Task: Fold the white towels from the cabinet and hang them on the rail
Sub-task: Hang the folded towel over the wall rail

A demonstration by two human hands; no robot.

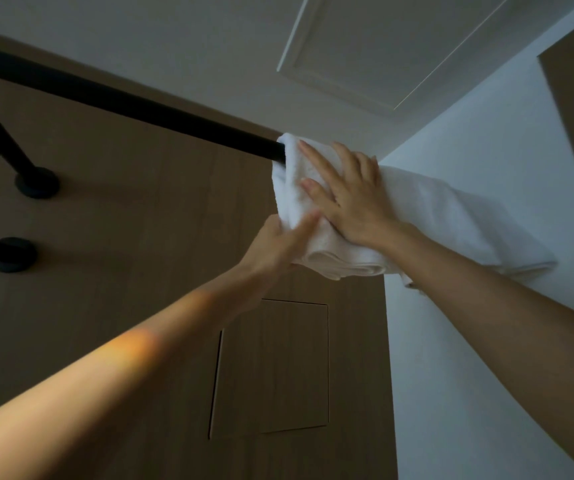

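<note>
1. Left hand (pixel 278 244): the grip is closed on the lower, folded edge of the white towel (pixel 289 195). The thumb lies across the near face, and the other fingers are hidden behind the cloth. Holding the bottom edge probably keeps the layers together and the hanging part taut.
2. Right hand (pixel 344 195): it forms no grip. The fingers are straight and spread, with the palm flat on the near face of the towel just above the left hand. The index fingertip reaches up close to the rail (pixel 140 107). This flat press appears meant to smooth the cloth and steady it against the bar so that it does not slide.
3. Towel: it is folded into several layers, whose edges show stacked at the bottom. It is draped over the right end of the rail and hangs down on the near side.
4. White cloth (pixel 452 223) right of the right hand, reaching toward the white wall (pixel 486 341): it cannot be told whether this is part of the same towel or a second one.
5. Rail: a black round bar running leftward from the towel. At the left, black brackets (pixel 36 183) with round flanges fix it to the wood-panelled wall (pixel 140 237).
6. Stage (a judgement): the towel is already on the rail. It remains to even it out and let go.
</note>
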